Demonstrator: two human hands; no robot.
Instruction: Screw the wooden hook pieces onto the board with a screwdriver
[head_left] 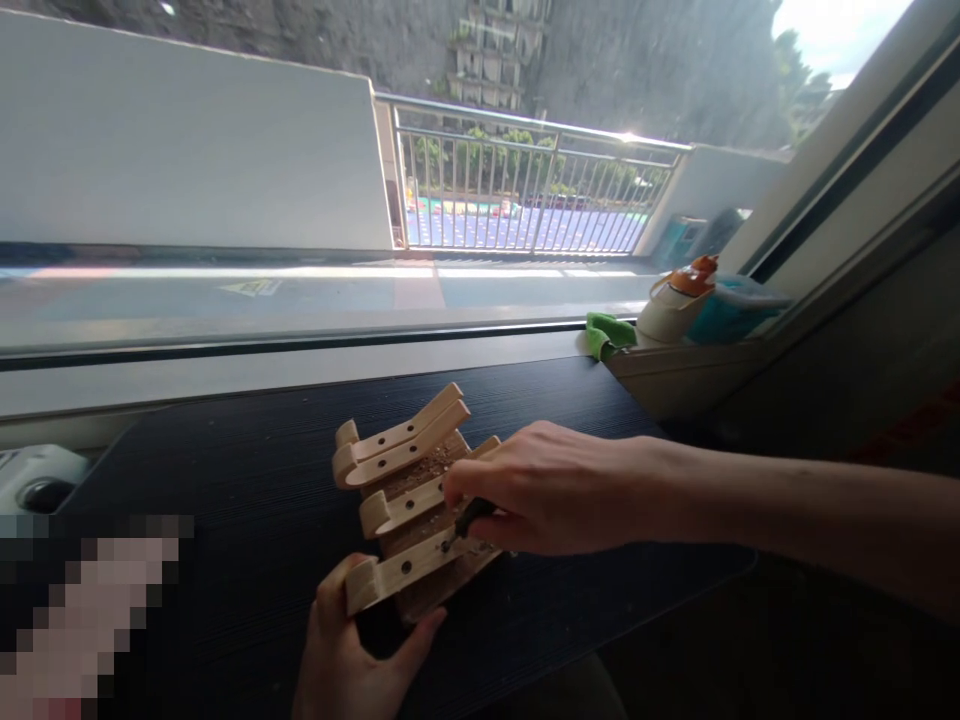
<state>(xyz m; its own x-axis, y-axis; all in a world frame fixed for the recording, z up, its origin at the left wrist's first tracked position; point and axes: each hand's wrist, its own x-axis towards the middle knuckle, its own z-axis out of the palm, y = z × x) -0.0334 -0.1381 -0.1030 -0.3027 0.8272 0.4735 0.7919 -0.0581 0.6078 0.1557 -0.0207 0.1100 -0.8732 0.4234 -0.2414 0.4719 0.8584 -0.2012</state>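
Observation:
A wooden hook rack (431, 510) lies on the dark tabletop. Its pale curved hooks cross a brown board sprinkled with small wood crumbs, and dark round screws or holes dot each hook. My left hand (360, 640) grips the rack's near end, thumb against the board's edge and fingers behind the curl of the nearest hook. Above the rack, my right hand (517, 490) is closed around a dark-handled screwdriver (474, 514), mostly hidden in the fist. The tool's tip points down at the nearest hook, by one of its dark spots.
The black table (247, 480) stands against a windowsill (300, 375). On the sill at right are a green cloth (609, 335), a cream bottle with an orange top (671, 305) and a teal container (739, 308). A whitish device (41, 480) is at the left edge; below it lies a pixelated patch.

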